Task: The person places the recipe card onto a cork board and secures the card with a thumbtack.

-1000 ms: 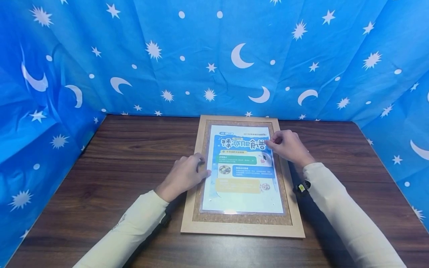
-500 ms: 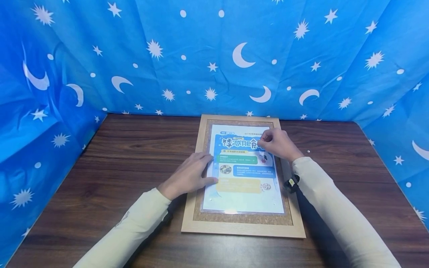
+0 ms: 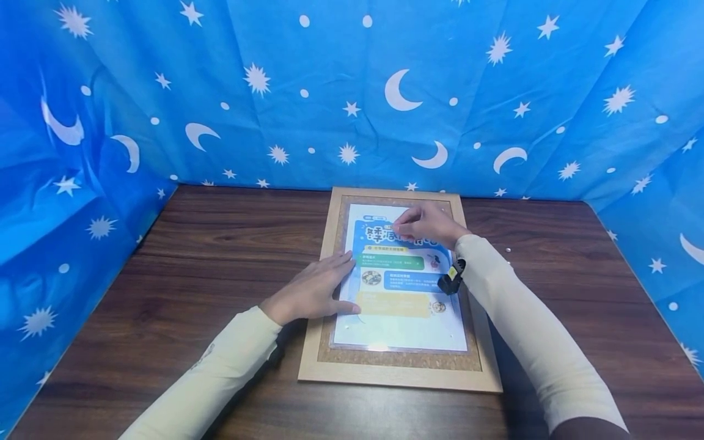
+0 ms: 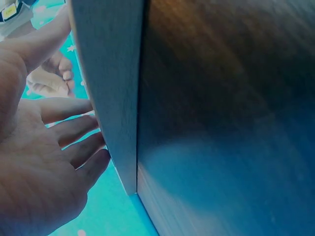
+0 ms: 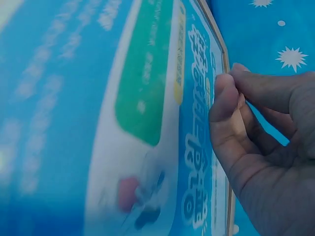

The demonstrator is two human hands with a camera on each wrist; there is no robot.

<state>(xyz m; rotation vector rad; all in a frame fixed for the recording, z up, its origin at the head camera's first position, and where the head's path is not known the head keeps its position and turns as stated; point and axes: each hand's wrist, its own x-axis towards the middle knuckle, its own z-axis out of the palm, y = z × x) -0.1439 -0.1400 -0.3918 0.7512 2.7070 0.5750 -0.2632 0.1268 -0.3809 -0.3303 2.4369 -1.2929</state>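
A printed sheet in a clear sleeve (image 3: 407, 333), with blue, green and yellow panels, lies on a wood-framed cork board (image 3: 398, 377). Small pale pins (image 3: 451, 335) dot its lower corners. My left hand (image 3: 310, 284) rests over the board's left side, fingers straight, fingertips and thumb on the sheet's left edge. Above the printed title, my right hand (image 3: 426, 223) has its thumb and index finger pinched together. Whatever is between those fingertips is almost wholly hidden; in the right wrist view only a pale sliver shows by the thumb and finger (image 5: 225, 101).
Tiny white pins (image 3: 508, 249) lie on the dark wood table (image 3: 572, 305), right of the board. A blue cloth (image 3: 330, 91) with moons and stars stands behind the table and along both sides. The board's far edge is close to the cloth.
My right hand has moved left across the sheet's top, from its right edge to above the title, fingertips still pinched. The left hand has slid slightly right onto the sheet, its fingers straighter.
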